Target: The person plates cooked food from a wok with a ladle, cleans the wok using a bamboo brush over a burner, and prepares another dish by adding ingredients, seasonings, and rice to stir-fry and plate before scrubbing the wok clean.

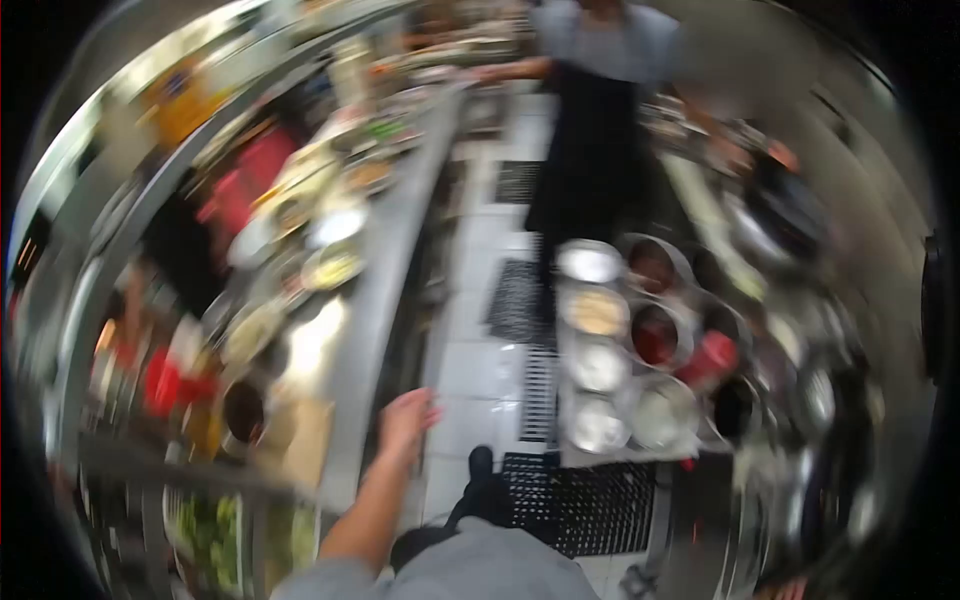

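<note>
My left hand (408, 418) hangs in front of me over the aisle floor, beside the steel counter (375, 270). Its fingers look loosely curled, with nothing visible in them, though motion blurs them. At the bottom right edge shows a small skin-coloured patch, apparently my right hand (790, 590); its fingers cannot be made out. To the right of the aisle stand several round containers, among them a pot with dark red contents (657, 335), a tub of yellowish contents (597, 312) and a tub of white contents (600, 425).
A person in a dark apron (590, 150) stands ahead in the aisle, one arm reaching to the left counter. Plates and bowls (335, 265) line that counter. A wok (780, 215) sits at right. Black perforated mats (575, 505) lie on the white tiles (470, 370).
</note>
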Available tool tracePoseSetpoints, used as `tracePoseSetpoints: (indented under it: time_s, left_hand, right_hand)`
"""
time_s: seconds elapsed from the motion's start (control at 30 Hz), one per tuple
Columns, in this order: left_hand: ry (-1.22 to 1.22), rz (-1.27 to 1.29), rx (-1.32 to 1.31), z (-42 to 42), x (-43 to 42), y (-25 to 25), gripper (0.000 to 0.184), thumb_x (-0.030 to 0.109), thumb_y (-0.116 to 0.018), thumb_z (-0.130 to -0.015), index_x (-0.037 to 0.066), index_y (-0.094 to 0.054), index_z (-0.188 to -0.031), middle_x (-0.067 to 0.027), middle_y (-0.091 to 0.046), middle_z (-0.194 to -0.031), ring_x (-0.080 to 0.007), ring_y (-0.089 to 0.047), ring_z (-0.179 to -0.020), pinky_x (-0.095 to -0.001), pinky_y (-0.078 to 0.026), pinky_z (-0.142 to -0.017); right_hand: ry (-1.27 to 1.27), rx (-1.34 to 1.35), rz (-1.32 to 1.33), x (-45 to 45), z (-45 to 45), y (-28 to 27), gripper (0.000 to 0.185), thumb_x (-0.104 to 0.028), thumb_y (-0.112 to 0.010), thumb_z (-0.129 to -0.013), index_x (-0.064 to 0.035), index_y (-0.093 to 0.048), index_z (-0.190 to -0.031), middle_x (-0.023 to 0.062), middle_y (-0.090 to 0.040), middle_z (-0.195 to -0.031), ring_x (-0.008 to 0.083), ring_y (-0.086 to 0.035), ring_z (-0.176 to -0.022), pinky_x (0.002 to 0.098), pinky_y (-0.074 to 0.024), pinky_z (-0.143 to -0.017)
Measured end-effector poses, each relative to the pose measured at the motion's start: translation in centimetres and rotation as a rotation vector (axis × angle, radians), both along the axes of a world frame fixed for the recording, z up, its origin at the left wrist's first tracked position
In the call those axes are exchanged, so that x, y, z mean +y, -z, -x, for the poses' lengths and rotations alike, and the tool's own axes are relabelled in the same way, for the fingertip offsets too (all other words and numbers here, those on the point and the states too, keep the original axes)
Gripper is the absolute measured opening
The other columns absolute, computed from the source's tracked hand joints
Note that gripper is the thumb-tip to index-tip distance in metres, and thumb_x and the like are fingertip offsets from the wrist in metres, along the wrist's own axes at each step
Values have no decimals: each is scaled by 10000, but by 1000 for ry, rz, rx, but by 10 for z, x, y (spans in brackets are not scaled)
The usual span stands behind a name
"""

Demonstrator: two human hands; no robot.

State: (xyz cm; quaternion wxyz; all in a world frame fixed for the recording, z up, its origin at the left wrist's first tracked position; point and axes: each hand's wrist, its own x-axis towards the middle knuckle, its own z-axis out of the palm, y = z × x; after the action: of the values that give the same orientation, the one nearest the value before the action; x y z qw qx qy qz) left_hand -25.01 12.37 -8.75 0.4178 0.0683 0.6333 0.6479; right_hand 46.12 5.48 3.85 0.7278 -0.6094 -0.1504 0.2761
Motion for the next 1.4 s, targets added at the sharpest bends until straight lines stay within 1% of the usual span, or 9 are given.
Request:
tracePoseSetpoints:
  time_s: [0.07, 0.13, 0.23, 0.5, 0.67, 0.83, 0.93, 1.17, 1.4]
  left_hand:
    - [29, -14, 90, -10, 5, -39, 260, 186, -556, -905, -9, -591, -1072, -107, -636, -981, -222, -653, -831, -284, -536, -709]
    - [137, 46, 165, -24, 16, -36, 220, 246, -557, -917, 33, -587, -960, -36, -590, -820, -85, -528, -605, -215, -467, -581]
    - [397, 198, 203, -130, 40, -102, 309, 158, -566, -859, -10, -579, -1118, -109, -633, -1013, -217, -631, -822, -284, -516, -628]
    - [1432, -114, 433, -317, 118, -70, 282, 90, -603, -858, -42, -604, -1107, -92, -646, -955, -128, -601, -831, -234, -484, -724]
    - [1532, -349, 739, -484, 201, -102, 317, 221, -641, -843, -4, -625, -1065, -195, -652, -971, -300, -631, -920, -363, -473, -825]
    - [1392, -485, 1200, -643, 304, 18, 591, 286, -673, -789, -93, -487, -1203, -275, -535, -1203, -411, -519, -1109, -425, -406, -963]
    - [1845, -189, 972, -664, 324, 10, 601, 241, -660, -768, -106, -465, -1219, -246, -557, -1184, -376, -578, -1039, -426, -468, -897]
    - [1298, 160, -425, -758, 316, -2, 367, 205, -552, -857, 78, -513, -1199, -136, -594, -1017, -308, -604, -945, -478, -517, -755]
    - [1602, 336, -445, -889, 304, -49, 186, 244, -522, -869, 92, -533, -977, -115, -586, -1008, -302, -597, -892, -507, -502, -764]
  right_hand:
    - [-732, 24, -353, 6, -61, 50, 437, -197, -474, -938, -51, -410, -1345, 123, -541, -1223, 206, -569, -1055, 354, -465, -947]
    - [36, -116, -108, 63, 45, -28, 302, -178, -469, -943, -39, -513, -1208, 56, -606, -974, 127, -600, -836, 259, -519, -733]
    - [-125, 215, -383, 75, -32, -29, 176, -77, -507, -896, -72, -474, -1069, 1, -485, -713, 36, -403, -491, 194, -326, -393]
    - [245, -190, 194, 27, -148, -42, 397, -43, -501, -832, -90, -417, -1217, 12, -503, -737, 66, -441, -491, 238, -387, -399]
    - [233, -61, 88, -12, -184, -28, 590, -52, -488, -833, -70, -297, -1391, 13, -502, -747, 82, -433, -455, 256, -387, -369]
    - [155, -26, 90, -17, -229, -24, 602, -20, -468, -833, -95, -295, -1405, 11, -488, -722, 78, -422, -444, 249, -381, -365]
    - [102, -110, 188, -39, -248, -22, 620, 7, -456, -832, -107, -287, -1417, 10, -475, -700, 74, -412, -437, 243, -370, -363]
    - [119, -147, 191, -41, -273, -4, 622, 32, -457, -833, -95, -288, -1418, 1, -452, -686, 53, -381, -415, 192, -342, -360]
    - [39, -185, 245, -25, -247, 2, 633, 41, -461, -835, -122, -316, -1429, 17, -533, -792, 76, -431, -487, 224, -395, -436]
